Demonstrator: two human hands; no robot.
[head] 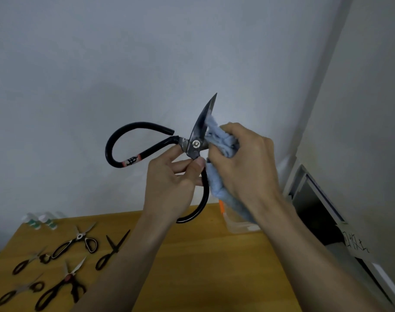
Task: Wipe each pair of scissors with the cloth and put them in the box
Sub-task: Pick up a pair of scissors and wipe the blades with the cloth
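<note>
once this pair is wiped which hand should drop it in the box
Left. The left hand already pinches the large black scissors near the pivot, while the right hand is full of the blue cloth. The clear box sits on the table just below, probably an easy lowering move.

Two bare forearms rise from the lower edge of the head view; no sleeve covers either one as far as the frame shows, and no watch, band or ring shows on them; the left hand (169,179) and the right hand (243,163) wear no gloves; the left thumbnail is short and unpainted; the other nails are hidden.
</note>
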